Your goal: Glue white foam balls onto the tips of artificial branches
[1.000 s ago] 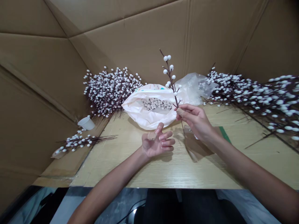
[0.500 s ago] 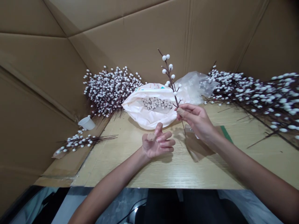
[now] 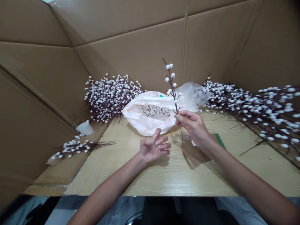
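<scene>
My right hand (image 3: 193,126) pinches the lower stem of an artificial berry branch (image 3: 175,93), a dark brown twig with white berries. It stands nearly upright, its bare tip leaning left. My left hand (image 3: 154,148) is raised over the table, palm up, fingers apart and curled, with nothing visible in it. Tape or a bandage wraps a digit on each hand. Behind both hands lies an open white plastic bag (image 3: 138,120) with many loose pale berries (image 3: 156,111) inside. Under my right hand is a brown sheet or pouch (image 3: 194,157) with a green edge, partly hidden.
Piled berry branches stand at the back left (image 3: 110,97) and along the right (image 3: 253,106). A white cup (image 3: 84,128) is tipped near a small berry bunch (image 3: 75,147) at left. Clear plastic (image 3: 193,93) lies behind. Cardboard walls (image 3: 140,53) enclose the wooden table (image 3: 150,184).
The whole view has shifted slightly, so the scene sits lower. My right hand keeps its pinch on the branch. My left hand stays open in much the same pose.
</scene>
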A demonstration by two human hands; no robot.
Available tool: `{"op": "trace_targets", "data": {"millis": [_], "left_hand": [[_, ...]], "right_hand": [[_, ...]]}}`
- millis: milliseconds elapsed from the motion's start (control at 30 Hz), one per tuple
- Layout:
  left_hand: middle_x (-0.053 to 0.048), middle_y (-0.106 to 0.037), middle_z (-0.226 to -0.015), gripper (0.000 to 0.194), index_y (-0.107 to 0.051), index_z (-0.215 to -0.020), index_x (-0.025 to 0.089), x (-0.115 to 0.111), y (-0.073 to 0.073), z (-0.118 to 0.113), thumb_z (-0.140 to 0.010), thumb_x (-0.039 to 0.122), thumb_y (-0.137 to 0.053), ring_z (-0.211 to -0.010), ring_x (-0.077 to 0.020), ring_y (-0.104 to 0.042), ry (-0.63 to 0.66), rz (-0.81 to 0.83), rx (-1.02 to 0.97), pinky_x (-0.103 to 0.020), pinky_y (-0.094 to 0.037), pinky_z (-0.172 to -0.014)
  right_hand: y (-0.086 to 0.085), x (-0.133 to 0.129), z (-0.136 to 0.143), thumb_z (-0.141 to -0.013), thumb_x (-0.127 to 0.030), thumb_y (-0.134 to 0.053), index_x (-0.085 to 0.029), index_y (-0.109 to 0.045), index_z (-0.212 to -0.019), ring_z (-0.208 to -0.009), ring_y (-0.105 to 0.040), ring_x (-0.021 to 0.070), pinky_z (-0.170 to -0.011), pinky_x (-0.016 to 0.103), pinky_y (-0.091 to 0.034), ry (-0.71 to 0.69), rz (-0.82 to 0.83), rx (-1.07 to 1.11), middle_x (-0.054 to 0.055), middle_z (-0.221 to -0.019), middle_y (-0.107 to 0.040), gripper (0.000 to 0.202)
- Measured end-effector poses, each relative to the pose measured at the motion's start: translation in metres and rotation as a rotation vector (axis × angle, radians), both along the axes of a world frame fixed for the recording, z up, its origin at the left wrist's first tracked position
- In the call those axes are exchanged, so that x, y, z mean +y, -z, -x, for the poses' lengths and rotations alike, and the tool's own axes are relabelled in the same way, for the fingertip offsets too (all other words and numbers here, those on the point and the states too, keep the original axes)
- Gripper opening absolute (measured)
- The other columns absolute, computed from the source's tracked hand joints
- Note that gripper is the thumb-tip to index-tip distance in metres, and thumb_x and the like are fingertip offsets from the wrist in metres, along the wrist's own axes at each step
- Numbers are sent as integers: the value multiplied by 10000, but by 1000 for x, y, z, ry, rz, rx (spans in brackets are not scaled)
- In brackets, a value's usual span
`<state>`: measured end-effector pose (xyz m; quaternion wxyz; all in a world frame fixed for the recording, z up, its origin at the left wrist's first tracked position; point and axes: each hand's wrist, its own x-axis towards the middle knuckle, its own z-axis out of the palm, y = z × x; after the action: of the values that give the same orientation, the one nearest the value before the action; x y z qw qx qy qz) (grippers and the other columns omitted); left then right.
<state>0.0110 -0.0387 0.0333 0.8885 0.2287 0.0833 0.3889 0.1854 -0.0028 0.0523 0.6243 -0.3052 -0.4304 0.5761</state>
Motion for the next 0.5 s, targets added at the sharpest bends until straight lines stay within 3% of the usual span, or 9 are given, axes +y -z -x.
{"op": "trace_targets", "data": {"millis": [100, 233, 367, 500], "left_hand": [[67, -320, -513, 374, -447, -592, 196, -1, -1, 0, -432, 140, -780, -435, -52, -281, 1, 14, -28, -183, -242, -449], [86, -247, -458, 404, -462, -585, 223, -7, -7, 0, -428, 246, -833, -383, -44, -176, 32, -39, -63, -191, -225, -415], [97, -157, -435, 427, -450, -565, 226, -24, -24, -11, -501, 415, -828, -389, -37, -44, -44, -96, -143, -187, -219, -394], [102, -129, -421, 388, -478, -579, 244, -52, -41, -34, -552, 460, -799, -380, -32, -1, -122, -82, -216, -183, -196, -383]], "right_hand": [[0, 0, 0, -564, -324, -815, -176, -669, -699, -584, -538, 101, -633, 254, -405, 1, -6, 10, -29, -620, -608, 248], [3, 0, 0, -576, -321, -814, -169, -670, -706, -594, -538, 98, -633, 249, -402, 0, -8, 1, -27, -640, -600, 246], [6, 0, 0, -576, -332, -817, -176, -681, -722, -596, -533, 101, -626, 248, -403, 13, 6, -10, -24, -640, -602, 253], [6, -1, -1, -557, -343, -826, -184, -689, -724, -610, -536, 107, -631, 249, -409, 27, 8, -36, -16, -640, -612, 269]]}}
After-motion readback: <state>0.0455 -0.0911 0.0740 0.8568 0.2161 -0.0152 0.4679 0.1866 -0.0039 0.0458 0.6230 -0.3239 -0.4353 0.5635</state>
